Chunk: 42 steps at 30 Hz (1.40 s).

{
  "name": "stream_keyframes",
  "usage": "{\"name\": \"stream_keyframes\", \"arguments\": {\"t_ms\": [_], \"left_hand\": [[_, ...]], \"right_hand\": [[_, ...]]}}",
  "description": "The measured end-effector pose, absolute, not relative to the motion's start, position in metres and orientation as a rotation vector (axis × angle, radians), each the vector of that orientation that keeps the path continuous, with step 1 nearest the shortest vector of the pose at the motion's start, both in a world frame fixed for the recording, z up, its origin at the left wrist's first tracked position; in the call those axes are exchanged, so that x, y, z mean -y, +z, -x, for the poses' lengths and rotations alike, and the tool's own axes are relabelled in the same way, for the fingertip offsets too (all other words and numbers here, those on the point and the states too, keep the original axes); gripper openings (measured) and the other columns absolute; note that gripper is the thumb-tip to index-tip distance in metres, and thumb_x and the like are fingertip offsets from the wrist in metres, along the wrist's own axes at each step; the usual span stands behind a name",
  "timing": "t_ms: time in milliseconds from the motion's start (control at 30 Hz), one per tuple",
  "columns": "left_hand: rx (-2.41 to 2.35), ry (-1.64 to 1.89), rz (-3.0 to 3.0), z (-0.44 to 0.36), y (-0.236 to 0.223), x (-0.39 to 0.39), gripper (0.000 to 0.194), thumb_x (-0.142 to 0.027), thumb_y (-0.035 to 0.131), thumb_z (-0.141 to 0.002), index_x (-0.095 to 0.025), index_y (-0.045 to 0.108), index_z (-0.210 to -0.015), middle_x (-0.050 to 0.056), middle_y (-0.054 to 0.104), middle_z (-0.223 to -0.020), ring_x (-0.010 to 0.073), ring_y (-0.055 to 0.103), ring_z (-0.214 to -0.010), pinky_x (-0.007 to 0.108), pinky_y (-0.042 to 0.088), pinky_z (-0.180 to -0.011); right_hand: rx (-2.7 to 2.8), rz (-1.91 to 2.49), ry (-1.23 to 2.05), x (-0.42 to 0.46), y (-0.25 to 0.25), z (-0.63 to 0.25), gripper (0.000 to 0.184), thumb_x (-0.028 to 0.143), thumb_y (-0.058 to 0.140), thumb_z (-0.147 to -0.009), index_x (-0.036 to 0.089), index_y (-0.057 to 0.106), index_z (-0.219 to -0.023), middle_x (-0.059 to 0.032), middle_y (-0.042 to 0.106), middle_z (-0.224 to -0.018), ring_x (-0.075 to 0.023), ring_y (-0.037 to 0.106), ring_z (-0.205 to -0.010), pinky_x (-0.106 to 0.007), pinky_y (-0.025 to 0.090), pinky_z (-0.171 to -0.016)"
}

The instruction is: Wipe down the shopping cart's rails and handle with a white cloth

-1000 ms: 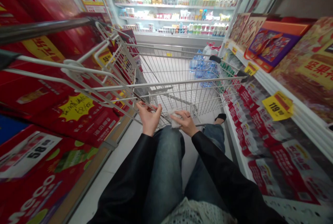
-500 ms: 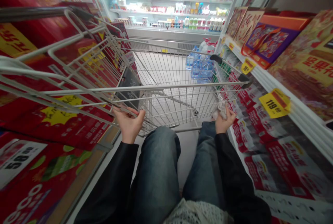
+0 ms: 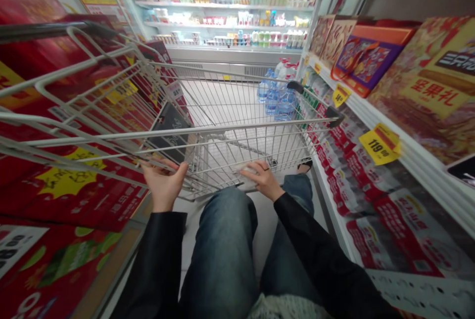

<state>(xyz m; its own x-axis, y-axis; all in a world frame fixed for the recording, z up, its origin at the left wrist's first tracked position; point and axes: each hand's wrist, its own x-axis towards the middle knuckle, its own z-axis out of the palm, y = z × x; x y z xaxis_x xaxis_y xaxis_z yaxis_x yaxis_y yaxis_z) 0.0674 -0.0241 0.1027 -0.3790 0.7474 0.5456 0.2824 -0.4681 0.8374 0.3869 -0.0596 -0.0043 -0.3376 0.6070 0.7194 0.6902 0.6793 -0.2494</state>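
Observation:
A wire shopping cart (image 3: pixel 237 128) stretches ahead of me, its near rail just in front of my knees. My left hand (image 3: pixel 164 183) curls around that rail at the left. My right hand (image 3: pixel 262 179) sits near the middle of the rail, its fingers closed over a crumpled white wad (image 3: pixel 245 172) of tissue or plastic. A flat black card (image 3: pixel 168 131) stands inside the cart's folding seat section. Behind the far wires are blue-tinted water bottles (image 3: pixel 276 99); I cannot tell whether they are inside the cart.
Red boxed goods (image 3: pixel 67 180) are stacked close along the left. On the right, a white shelf edge (image 3: pixel 419 153) carries gift boxes and a yellow 119 price tag (image 3: pixel 379 144), with red-and-white packs below. A chilled display (image 3: pixel 230 22) stands at the aisle's end.
My right hand has moved inward from the cart's right side toward the middle, carrying the white wad. My left hand and the cart sit farther left in view.

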Motion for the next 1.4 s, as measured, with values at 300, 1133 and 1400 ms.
{"name": "stream_keyframes", "arguments": {"t_ms": [300, 1133, 1400], "left_hand": [[-1.397, 2.006, -1.466, -0.062, 0.098, 0.013, 0.061, -0.023, 0.088, -0.056, -0.024, 0.043, -0.098, -0.011, 0.054, -0.066, 0.0093, 0.052, -0.052, 0.020, 0.039, -0.053], [-1.329, 1.997, -1.415, -0.068, 0.101, 0.006, 0.062, -0.021, 0.087, -0.055, -0.026, 0.042, -0.098, -0.009, 0.055, -0.067, 0.0114, 0.051, -0.053, 0.025, 0.040, -0.054], [-1.419, 1.959, -1.482, -0.062, 0.102, 0.004, 0.056, -0.030, 0.086, -0.054, -0.024, 0.045, -0.091, -0.008, 0.055, -0.066, 0.0107, 0.051, -0.054, 0.022, 0.039, -0.052]], "right_hand": [[1.127, 1.348, -0.414, 0.064, -0.038, -0.498, 0.040, 0.015, 0.056, -0.086, 0.020, 0.072, -0.122, -0.0110, 0.059, -0.119, -0.0273, 0.056, -0.116, -0.058, 0.045, -0.108], [0.911, 1.316, -0.304, 0.068, 0.027, -0.397, 0.031, 0.023, 0.058, -0.094, 0.016, 0.070, -0.121, -0.0127, 0.062, -0.115, -0.0254, 0.058, -0.114, -0.049, 0.051, -0.106], [1.150, 1.147, -0.304, 0.069, 0.002, -0.327, 0.036, 0.015, 0.060, -0.092, 0.027, 0.079, -0.120, -0.0083, 0.068, -0.118, -0.0228, 0.063, -0.113, -0.043, 0.054, -0.099]]}}
